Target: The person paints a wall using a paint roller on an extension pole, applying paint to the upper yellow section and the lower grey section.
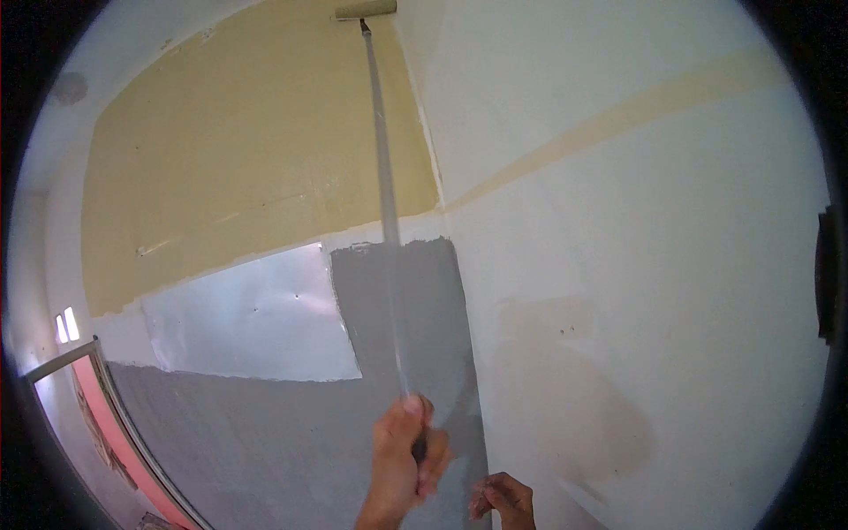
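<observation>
My left hand [406, 455] is wrapped round the pole of a paint roller, near the dark grip at its lower end. The pale pole [382, 150] rises steeply from my fist. At its top, the roller head [366, 10] lies against the upper wall, close to the corner. Lower right of it, my right hand [505, 501] is apart from the visible pole, fingers curled in; whether anything is inside them is hidden. Behind the pole, the wall has a yellow-beige painted area [238, 141] above and a grey one [291, 433] below.
A shiny metallic sheet-like panel [256, 318] sits between the yellow and grey areas. The white side wall [654, 265] carries a beige band [609, 128] and a brownish patch [574, 397]. At lower left stands a framed opening [128, 433] with a pink strip. A dark object [827, 274] is at the right edge.
</observation>
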### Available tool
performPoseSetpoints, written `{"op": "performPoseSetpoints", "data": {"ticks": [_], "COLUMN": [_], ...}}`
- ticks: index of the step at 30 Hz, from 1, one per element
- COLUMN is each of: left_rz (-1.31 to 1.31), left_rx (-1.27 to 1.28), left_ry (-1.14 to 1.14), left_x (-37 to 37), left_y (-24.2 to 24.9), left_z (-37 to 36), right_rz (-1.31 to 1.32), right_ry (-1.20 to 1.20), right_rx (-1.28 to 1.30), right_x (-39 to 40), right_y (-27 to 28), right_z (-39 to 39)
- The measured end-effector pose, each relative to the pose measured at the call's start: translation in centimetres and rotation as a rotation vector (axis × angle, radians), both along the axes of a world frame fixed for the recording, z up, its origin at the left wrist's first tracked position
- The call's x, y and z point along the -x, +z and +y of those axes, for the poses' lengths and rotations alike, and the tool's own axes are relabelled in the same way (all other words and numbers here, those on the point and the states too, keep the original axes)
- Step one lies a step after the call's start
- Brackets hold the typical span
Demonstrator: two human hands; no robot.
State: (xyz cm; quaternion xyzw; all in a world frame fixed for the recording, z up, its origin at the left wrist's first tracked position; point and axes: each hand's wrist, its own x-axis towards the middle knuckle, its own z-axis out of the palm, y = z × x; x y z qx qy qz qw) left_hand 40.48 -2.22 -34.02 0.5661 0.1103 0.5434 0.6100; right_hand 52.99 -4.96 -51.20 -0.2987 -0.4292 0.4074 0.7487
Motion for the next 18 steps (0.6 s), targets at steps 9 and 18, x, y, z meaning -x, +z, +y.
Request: {"op": "performPoseSetpoints", "data": {"ticks": [9, 18], "left_rz": [-0.044, -0.032], "left_rx": [-0.232, -0.261], "left_ry": [-0.166, -0.189], "left_x": [-1.5, -2.0], "left_y": [21.4, 21.9], "left_z": [7.2, 6.2], "right_rz": [0.0, 0.012], "right_ry": [0.046, -0.011], "right_rx": [-0.024, 0.013], "right_x": [-0.6, -1.1], "right_y": [-0.3, -0.7], "right_z": [-0.3, -1.1]}}
